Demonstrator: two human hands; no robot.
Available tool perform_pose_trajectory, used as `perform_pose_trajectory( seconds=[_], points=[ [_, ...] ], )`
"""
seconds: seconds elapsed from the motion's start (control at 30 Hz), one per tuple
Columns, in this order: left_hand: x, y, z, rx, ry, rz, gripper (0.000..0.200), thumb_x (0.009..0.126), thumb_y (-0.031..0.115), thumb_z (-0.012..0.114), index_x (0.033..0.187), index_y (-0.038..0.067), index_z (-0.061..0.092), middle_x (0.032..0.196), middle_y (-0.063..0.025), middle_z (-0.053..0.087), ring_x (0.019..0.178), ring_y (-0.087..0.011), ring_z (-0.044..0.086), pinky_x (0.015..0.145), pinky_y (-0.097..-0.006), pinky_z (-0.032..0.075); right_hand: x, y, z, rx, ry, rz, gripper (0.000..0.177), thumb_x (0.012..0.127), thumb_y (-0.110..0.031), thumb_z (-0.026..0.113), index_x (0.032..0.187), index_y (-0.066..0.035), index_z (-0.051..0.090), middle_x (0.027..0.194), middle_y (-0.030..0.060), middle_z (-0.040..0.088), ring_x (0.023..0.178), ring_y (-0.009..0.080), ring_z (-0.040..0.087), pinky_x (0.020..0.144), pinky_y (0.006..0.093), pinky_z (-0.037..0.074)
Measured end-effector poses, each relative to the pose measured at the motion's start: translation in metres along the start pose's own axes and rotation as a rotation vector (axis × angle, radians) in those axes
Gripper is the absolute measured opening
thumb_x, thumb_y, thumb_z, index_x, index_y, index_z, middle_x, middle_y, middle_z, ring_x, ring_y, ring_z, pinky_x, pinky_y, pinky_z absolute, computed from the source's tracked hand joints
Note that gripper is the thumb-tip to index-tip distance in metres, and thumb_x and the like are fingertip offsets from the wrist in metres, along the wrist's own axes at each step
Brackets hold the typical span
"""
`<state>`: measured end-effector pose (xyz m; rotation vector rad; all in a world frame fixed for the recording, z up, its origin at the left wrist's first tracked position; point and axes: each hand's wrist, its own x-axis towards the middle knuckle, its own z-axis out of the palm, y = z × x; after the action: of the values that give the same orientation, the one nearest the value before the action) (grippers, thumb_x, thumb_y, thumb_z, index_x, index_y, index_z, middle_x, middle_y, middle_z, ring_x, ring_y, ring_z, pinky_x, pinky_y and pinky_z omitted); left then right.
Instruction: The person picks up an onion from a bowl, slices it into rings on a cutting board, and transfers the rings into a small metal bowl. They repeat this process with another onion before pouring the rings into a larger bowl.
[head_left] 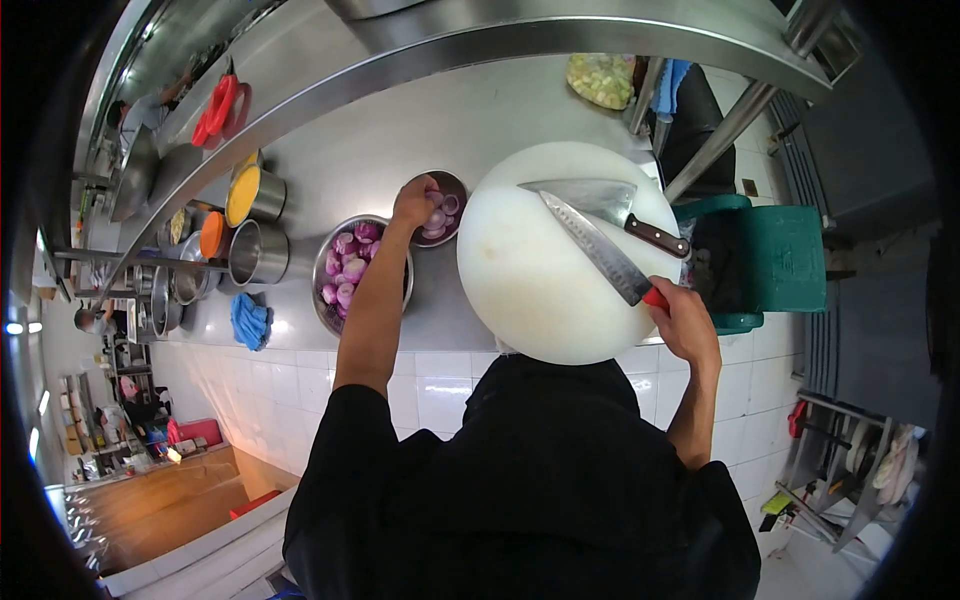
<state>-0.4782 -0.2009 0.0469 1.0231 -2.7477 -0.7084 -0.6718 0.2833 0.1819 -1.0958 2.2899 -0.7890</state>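
Note:
My left hand (pixel 413 203) reaches over the rim of a small metal bowl (pixel 462 190) that holds sliced red onion rings (pixel 441 215). Its fingertips are at the slices, and I cannot make out whether they grip any. Below my left forearm a larger metal bowl (pixel 322 268) holds several peeled red onions (pixel 350 265). My right hand (pixel 687 322) is closed around the red handle of a kitchen knife (pixel 597 250). That blade rests over the round white cutting board (pixel 540 300), pointing up and left. A cleaver (pixel 590 197) with a dark wooden handle lies on the board beyond it.
A steel shelf (pixel 500 38) crosses above the steel table (pixel 340 150). Metal pots (pixel 258 252) and a blue cloth (pixel 250 322) stand at the left. Red-handled scissors (pixel 216 110) lie on the shelf. A green bin (pixel 788 258) is at the right, a bag of chopped pale food (pixel 600 80) at the back.

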Motion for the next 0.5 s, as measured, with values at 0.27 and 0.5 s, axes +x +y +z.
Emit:
perform_pose_trajectory(
  seconds=[0.27,0.5],
  points=[
    [-0.005,0.018,-0.015,-0.168,-0.123,-0.140,0.027,0.082,0.003,0.064,0.110,0.005,0.066,0.105,-0.0147,0.072,0.100,-0.0279,0.070,0.089,-0.0370,0.055,-0.001,0.003,0.002,0.008,0.017,-0.001,0.041,0.081,0.000,0.067,0.121,0.003,0.063,0.105,0.0272,0.068,0.099,0.0459,0.064,0.087,0.0463,0.051],
    [-0.007,0.007,-0.006,-0.184,-0.050,-0.084,0.028,0.083,0.003,0.060,0.108,0.006,0.070,0.107,-0.0173,0.072,0.101,-0.0289,0.070,0.089,-0.0375,0.054,0.001,0.001,0.001,-0.002,-0.003,0.013,0.041,0.081,-0.001,0.068,0.122,0.003,0.063,0.104,0.0270,0.068,0.097,0.0452,0.065,0.085,0.0462,0.051]
  ],
)
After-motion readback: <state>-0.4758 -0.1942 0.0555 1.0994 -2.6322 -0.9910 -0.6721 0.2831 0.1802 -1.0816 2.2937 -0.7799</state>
